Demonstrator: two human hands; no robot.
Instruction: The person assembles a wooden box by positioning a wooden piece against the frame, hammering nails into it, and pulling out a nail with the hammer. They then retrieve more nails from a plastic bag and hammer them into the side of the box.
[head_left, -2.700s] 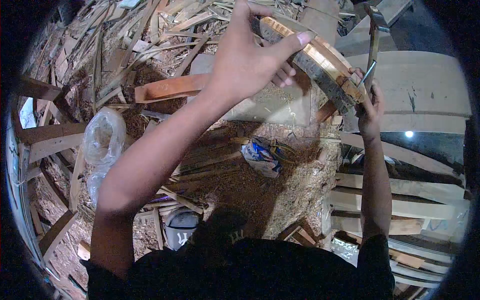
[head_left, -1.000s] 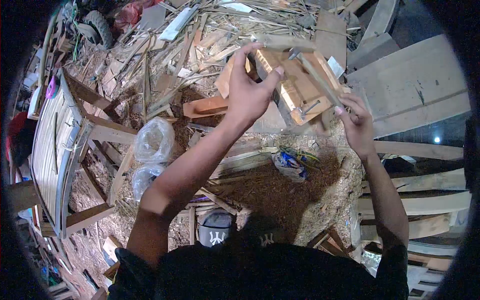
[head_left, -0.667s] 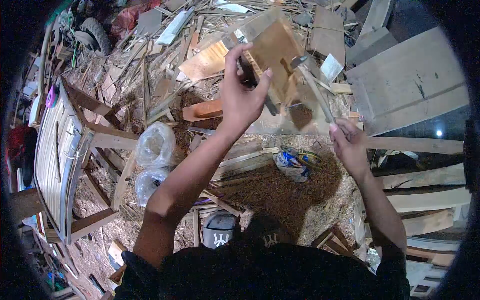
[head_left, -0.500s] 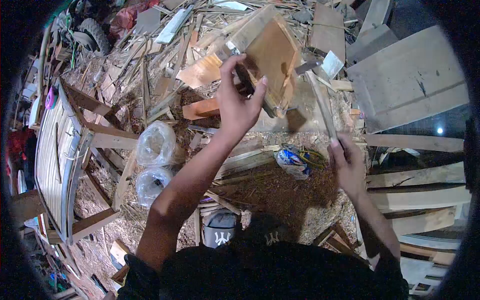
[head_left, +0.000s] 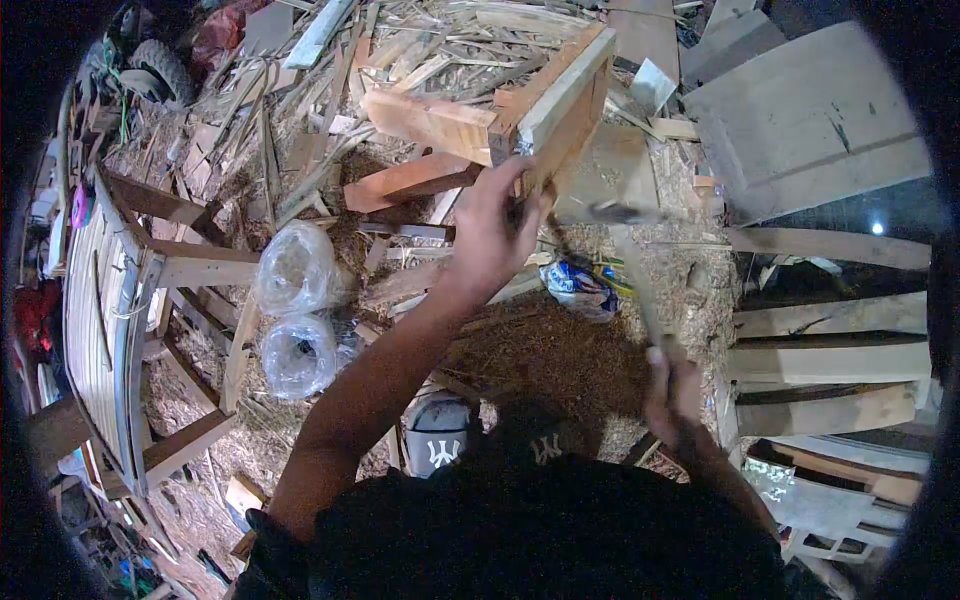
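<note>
- The left hand (head_left: 497, 228) has its grip clenched on the near corner of a wooden frame (head_left: 568, 105), which is held up tilted over the littered ground, one board of it jutting left.
- The right hand (head_left: 676, 388) is lower and well apart from the frame, fingers wrapped round the handle of a hammer (head_left: 641, 290); its head, blurred, is just below the frame.
- A crumpled blue and white packet (head_left: 582, 290) lies on the sawdust between the hands, near the hammer. It has printing on it, too small for me to read, and I can't tell what's inside.
- Two clear plastic bundles (head_left: 297, 268) sit by the left forearm, one nearer the person than the other, each ring-shaped with a hollow middle; I can't make out anything packed in them.
- Down at the person's feet, the grey footwear (head_left: 437, 438) carries a white interlocked monogram, N and Y by the look of it, and a dimmer one shows beside it in the shadow.
- A reddish wood block (head_left: 410, 182) lies just below the frame's jutting board.
- A broad panel (head_left: 805, 125) with dark, unreadable marks stands over on the right, beyond some long pale boards (head_left: 830, 362).
</note>
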